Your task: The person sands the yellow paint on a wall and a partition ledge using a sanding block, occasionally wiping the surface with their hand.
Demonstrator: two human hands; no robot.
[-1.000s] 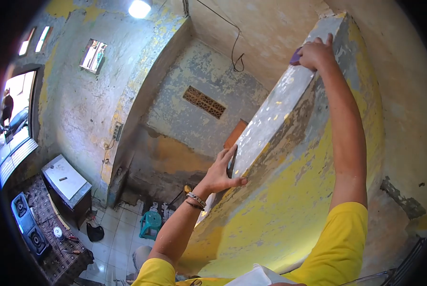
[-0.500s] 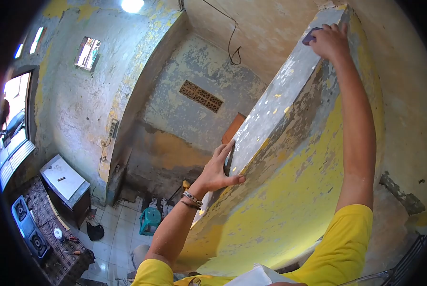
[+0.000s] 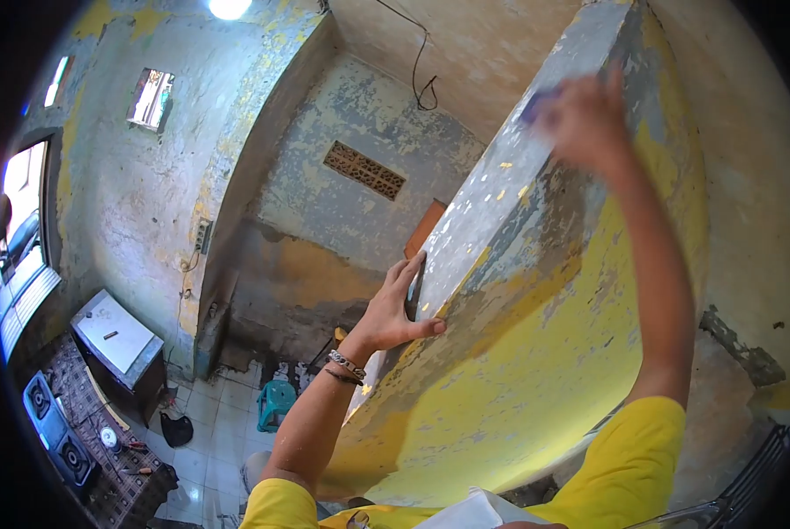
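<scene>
My right hand (image 3: 586, 123), smeared by motion, is closed around a dark purple pad (image 3: 540, 108) against the grey narrow face of a wall edge (image 3: 536, 145). Pale and yellow specks of worn paint mark that face. Lower down, my left hand (image 3: 391, 316) braces on the same edge, thumb stretched apart from the fingers and nothing held. A chain bracelet and a dark band circle the left wrist. Beside the edge, the wall's broad side (image 3: 510, 379) carries flaking yellow paint with grey and brown patches.
Far below left, a blue two-burner stove (image 3: 60, 428) rests on a patterned cloth (image 3: 104, 467). Near it are a white-topped cabinet (image 3: 117, 331), a teal stool (image 3: 276, 404) and a black bag (image 3: 176, 430) on the tiled floor. A loose cable (image 3: 423, 75) hangs from above.
My right hand has moved down and left along the wall edge with the purple pad. My left hand stays on the edge. The whole view has shifted slightly.
</scene>
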